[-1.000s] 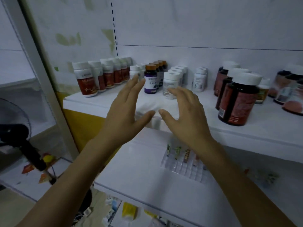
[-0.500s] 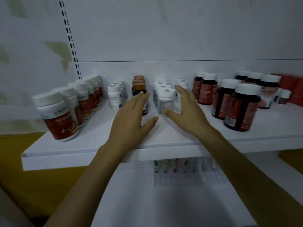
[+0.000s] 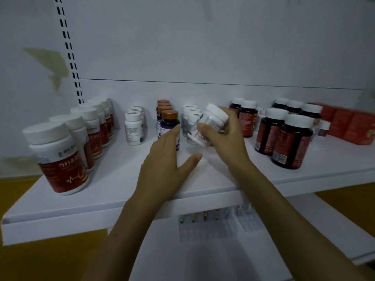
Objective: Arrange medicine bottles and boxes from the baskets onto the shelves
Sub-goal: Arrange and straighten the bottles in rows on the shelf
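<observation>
White-capped bottle point(image 3: 211, 123) tilted in right hand point(image 3: 225, 138) grip, above shelf point(image 3: 121, 179)

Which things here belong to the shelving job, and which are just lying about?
Job: right hand gripping a tilted white-capped bottle; left hand, open; shelf with bottle rows; red boxes.
Lying about: blister sheet on the lower shelf; slotted wall upright.

Your white shelf point(image 3: 113, 199) carries six groups, left to right: red-labelled white bottles point(image 3: 60, 159) in a row running back; small white bottles point(image 3: 133, 128); bronze-capped dark bottles point(image 3: 168, 116); small clear bottles point(image 3: 190, 115); white-capped dark red bottles point(image 3: 292, 142); red boxes point(image 3: 349, 126) far right; your lower shelf point(image 3: 203, 260) bears a clear sheet point(image 3: 203, 233).
</observation>
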